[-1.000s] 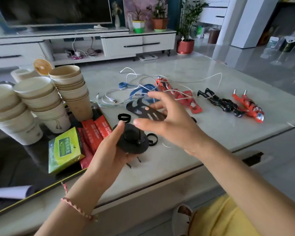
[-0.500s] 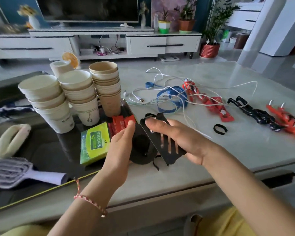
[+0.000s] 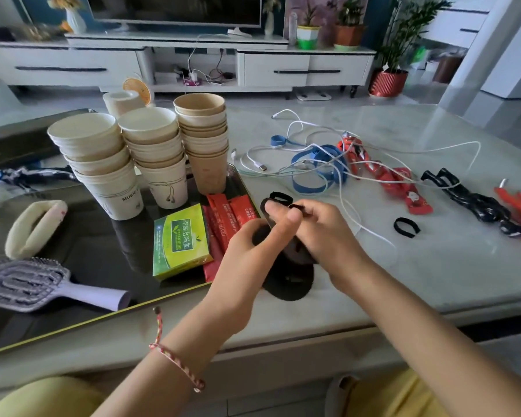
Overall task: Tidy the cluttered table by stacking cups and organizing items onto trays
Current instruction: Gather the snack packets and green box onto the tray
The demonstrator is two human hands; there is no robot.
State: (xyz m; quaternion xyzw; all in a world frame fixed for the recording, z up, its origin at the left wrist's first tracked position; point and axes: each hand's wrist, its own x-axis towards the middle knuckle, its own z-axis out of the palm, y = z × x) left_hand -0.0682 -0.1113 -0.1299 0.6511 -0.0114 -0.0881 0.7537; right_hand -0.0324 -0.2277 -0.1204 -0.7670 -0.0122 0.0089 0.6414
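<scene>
Left fingers (image 3: 288, 222) are curled round a black disc (image 3: 289, 284), thumb pointing up across its face. Right fingers (image 3: 307, 209) are bent over the top of a dark plate (image 3: 295, 251) and pinch it against the disc. The left hand (image 3: 250, 245) and right hand (image 3: 325, 236) meet just above the table (image 3: 433, 266), near its front edge, and the two black pieces are blurred where they overlap. A small black loop (image 3: 280, 196) sits just behind the fingertips.

Right beside the left hand is a dark glossy tray (image 3: 103, 316) with a gold rim. On it lie red sachets (image 3: 223, 218), touching a green box (image 3: 181, 242). Behind those stand three stacks of paper cups: a white stack (image 3: 94, 164) on the left, another white stack (image 3: 154, 155) in the middle and a brown stack (image 3: 205, 139) at the tray's far right corner. Each stack is nested upright, mouths up, and the top cups look empty. Nearer the tray's left end lie a cream headband (image 3: 33, 227) and a lilac brush (image 3: 36, 284).

Off the tray, to the right, lies a tangle of white cables (image 3: 313, 139) and a blue strap (image 3: 322, 170). Then come red packets (image 3: 403, 188), a second loop (image 3: 406, 227), a black toy (image 3: 469, 200) and a red toy (image 3: 518, 203).
</scene>
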